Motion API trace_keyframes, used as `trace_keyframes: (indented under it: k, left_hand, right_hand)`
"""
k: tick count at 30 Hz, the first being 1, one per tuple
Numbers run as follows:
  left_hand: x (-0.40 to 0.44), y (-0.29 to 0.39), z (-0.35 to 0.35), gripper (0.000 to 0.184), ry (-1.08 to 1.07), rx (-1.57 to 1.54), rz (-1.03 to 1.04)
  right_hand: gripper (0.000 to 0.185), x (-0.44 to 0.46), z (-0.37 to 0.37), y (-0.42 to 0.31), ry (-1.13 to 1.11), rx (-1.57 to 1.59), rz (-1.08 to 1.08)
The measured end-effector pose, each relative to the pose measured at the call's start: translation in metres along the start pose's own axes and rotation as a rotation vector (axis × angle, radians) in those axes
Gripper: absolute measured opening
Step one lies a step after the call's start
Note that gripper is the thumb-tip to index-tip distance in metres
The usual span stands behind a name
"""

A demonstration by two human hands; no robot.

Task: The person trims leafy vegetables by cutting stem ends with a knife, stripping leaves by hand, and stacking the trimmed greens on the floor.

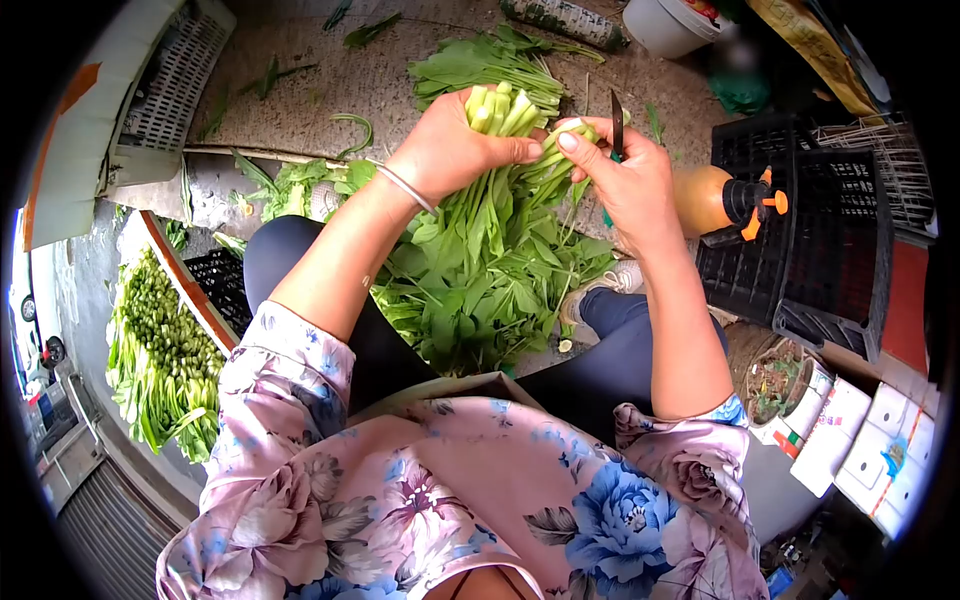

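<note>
My left hand (445, 150) is closed round a bunch of leafy green stalks (503, 112), their pale cut ends facing up and their leaves hanging down. Close beside it, my right hand (635, 185) pinches the upper part of more green stalks (560, 155) between thumb and fingers. That same hand also grips a small knife (617, 122), its dark blade pointing up and away from the stalks. Below both hands, a heap of loose leafy greens (460, 290) lies between my knees. Beyond them, another bundle of greens (475, 72) rests on the ground.
Trimmed greens (165, 350) are stacked at the left. On the right stand an orange spray bottle (703, 200), black plastic crates (835, 240) and white boxes (885, 460). A white bucket (668, 28) is at the back, and a pale crate (170, 90) at the upper left.
</note>
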State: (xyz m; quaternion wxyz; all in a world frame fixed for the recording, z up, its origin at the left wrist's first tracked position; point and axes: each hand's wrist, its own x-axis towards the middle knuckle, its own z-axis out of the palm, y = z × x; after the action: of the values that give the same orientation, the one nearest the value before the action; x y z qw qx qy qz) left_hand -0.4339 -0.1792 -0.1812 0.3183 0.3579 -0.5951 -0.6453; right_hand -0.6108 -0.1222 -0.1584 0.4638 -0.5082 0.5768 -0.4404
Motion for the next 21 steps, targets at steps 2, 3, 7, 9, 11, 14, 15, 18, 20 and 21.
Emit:
trace_keyframes:
  k: [2,3,7,9,11,14,15,18,20,21]
  left_hand:
    - [-0.002,0.0,-0.003,0.024,0.007,-0.014,-0.006]
    - [-0.002,-0.002,-0.004,0.024,-0.019,0.009,0.016]
    - [-0.002,-0.011,-0.007,0.024,-0.022,0.053,0.035]
    - [-0.004,-0.011,-0.008,0.023,-0.019,0.093,0.05]
    - [-0.007,-0.008,-0.011,0.023,-0.014,0.128,0.062]
    - [-0.011,-0.008,-0.012,0.021,0.034,0.274,0.123]
    - [-0.012,-0.006,-0.012,0.021,0.057,0.347,0.155]
    - [-0.018,0.004,-0.013,0.022,0.083,0.726,0.255]
    - [-0.018,0.002,-0.014,0.023,0.086,0.75,0.271]
    - [-0.018,0.001,-0.015,0.024,0.087,0.778,0.283]
  right_hand:
    - [0.03,0.002,0.001,0.003,-0.013,-0.065,-0.018]
    - [0.029,0.002,0.002,0.005,-0.02,-0.128,-0.045]
    - [0.027,0.001,0.011,0.004,-0.055,-0.156,-0.05]
    - [0.027,0.002,0.012,0.004,-0.072,-0.152,-0.04]
    - [0.027,0.003,0.011,0.004,-0.09,-0.148,-0.031]
    - [0.028,0.004,0.01,0.005,-0.087,-0.203,0.017]
    - [0.028,0.006,0.009,0.008,-0.079,-0.281,-0.004]
    - [0.027,0.007,0.01,0.012,-0.077,-0.419,-0.041]
    - [0.027,0.008,0.01,0.013,-0.082,-0.48,-0.062]
    - [0.027,0.008,0.01,0.015,-0.078,-0.519,-0.076]
